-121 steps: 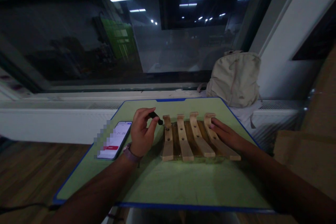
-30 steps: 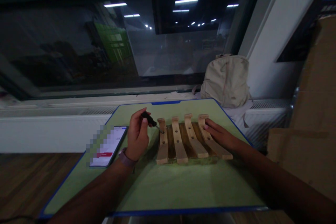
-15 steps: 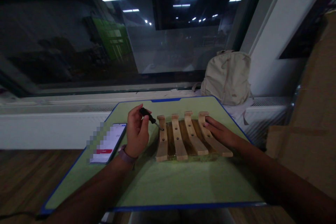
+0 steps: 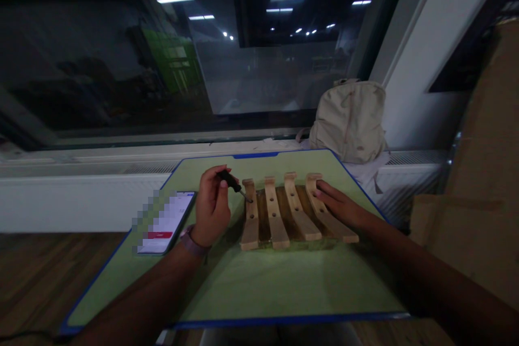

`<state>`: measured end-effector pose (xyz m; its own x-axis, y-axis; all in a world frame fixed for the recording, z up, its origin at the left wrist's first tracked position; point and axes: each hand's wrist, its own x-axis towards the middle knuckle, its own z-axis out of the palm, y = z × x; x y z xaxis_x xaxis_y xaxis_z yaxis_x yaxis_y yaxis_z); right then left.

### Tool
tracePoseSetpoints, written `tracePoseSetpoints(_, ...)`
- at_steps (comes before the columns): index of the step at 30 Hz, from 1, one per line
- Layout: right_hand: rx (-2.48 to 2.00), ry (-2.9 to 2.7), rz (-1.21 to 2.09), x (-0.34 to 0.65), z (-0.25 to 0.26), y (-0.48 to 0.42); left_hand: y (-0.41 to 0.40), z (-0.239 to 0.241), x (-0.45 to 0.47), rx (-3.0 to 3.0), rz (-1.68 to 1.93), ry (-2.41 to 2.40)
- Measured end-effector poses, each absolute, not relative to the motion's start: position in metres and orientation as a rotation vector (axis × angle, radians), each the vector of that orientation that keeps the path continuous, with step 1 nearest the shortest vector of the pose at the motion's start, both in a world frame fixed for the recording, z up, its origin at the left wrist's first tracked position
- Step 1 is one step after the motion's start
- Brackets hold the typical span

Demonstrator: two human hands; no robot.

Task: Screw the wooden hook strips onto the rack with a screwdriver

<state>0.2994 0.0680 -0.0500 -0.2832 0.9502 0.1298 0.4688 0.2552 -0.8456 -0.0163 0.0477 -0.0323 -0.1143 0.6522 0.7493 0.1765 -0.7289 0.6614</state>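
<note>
The left hand (image 4: 211, 206) is grasping a black-handled screwdriver (image 4: 229, 181) in its clenched fingers, with the thin metal tip touching the leftmost slat of a pale wooden four-slat rack (image 4: 300, 211). The right hand (image 4: 338, 208) is resting on the rack's rightmost slat, its fingers released and lying flat. The rack is lying on a green blue-edged surface (image 4: 284, 286), with a black-framed smartphone (image 4: 162, 224) lying left of it and a beige cloth backpack (image 4: 348, 121) sitting beyond it.
</note>
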Motion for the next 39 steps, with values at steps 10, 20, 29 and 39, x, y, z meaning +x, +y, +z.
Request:
tracePoseSetpoints(10, -1.329, -1.868, 0.917, 0.3009, -0.051, 0.0684, 0.0477, -0.0348, -0.0142, 1.832, 1.949, 0.889)
tracePoseSetpoints(20, -1.268, -1.906, 0.919, 0.2981, -0.0451, 0.0665, 0.0484, -0.0348, -0.0161, 1.783, 1.934, 0.978)
tracePoseSetpoints(29, -1.286, -1.854, 0.936, 0.298, -0.0466, 0.0664, 0.0482, -0.031, -0.0146, 1.829, 1.903, 0.909)
tracePoseSetpoints(39, -1.325, -1.857, 0.939, 0.2978, -0.0431, 0.0644, 0.0482, -0.0346, -0.0155, 1.807, 1.878, 0.921)
